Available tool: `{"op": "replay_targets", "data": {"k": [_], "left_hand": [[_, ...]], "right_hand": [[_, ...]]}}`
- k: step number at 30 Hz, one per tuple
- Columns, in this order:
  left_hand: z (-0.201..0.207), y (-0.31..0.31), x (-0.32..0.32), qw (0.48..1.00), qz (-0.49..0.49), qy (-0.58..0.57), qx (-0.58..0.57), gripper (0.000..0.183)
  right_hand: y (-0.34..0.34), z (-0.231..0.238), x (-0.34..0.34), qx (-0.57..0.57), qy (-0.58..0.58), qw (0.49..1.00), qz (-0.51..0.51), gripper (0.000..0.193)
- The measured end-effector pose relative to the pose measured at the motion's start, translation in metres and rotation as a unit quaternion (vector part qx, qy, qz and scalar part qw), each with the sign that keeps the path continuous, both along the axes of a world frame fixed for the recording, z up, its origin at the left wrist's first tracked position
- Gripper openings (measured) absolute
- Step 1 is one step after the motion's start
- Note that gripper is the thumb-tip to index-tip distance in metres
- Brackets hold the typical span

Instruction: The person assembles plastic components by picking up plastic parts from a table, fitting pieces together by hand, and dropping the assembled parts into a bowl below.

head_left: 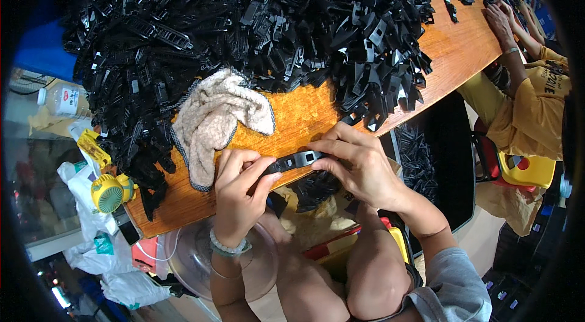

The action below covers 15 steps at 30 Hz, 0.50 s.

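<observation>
Between my two hands, a narrow black plastic part (292, 162) with a small square opening near its right end is held level over the table's near edge. My left hand (241, 191) pinches its left end between thumb and fingers. At the other end, the thumb and fingers of my right hand (362, 166) close on it. Just beyond my left hand a crumpled beige cloth (213, 118) lies on the wooden table (298, 106). A large heap of similar black plastic parts (262, 23) covers the far side.
A yellow-green small fan (111, 193) stands by the table's left end, near white plastic bags (131, 288). Below the edge sit a clear plastic basin (189, 267) and a black bin of dark parts (417, 157). At the right, another person's hands (501, 23) rest at the table.
</observation>
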<state>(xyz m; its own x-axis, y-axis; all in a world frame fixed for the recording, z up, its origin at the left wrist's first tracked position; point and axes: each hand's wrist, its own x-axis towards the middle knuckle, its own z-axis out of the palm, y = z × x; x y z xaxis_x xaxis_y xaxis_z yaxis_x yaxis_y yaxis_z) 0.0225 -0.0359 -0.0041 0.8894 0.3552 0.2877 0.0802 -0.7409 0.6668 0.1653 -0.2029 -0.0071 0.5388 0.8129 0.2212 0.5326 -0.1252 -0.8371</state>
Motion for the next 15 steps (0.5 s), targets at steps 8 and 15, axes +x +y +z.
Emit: {"op": "replay_targets", "data": {"k": [8,15], "left_hand": [[-0.008,0.003,0.007,0.998,-0.06,-0.03,0.004,0.028],[0.003,0.004,0.065,0.99,-0.031,-0.078,0.117,0.027]], "right_hand": [[0.007,-0.009,-0.002,0.025,-0.107,0.993,0.035,0.028],[0.023,0.007,0.034,0.003,-0.36,0.927,-0.104,0.015]]}}
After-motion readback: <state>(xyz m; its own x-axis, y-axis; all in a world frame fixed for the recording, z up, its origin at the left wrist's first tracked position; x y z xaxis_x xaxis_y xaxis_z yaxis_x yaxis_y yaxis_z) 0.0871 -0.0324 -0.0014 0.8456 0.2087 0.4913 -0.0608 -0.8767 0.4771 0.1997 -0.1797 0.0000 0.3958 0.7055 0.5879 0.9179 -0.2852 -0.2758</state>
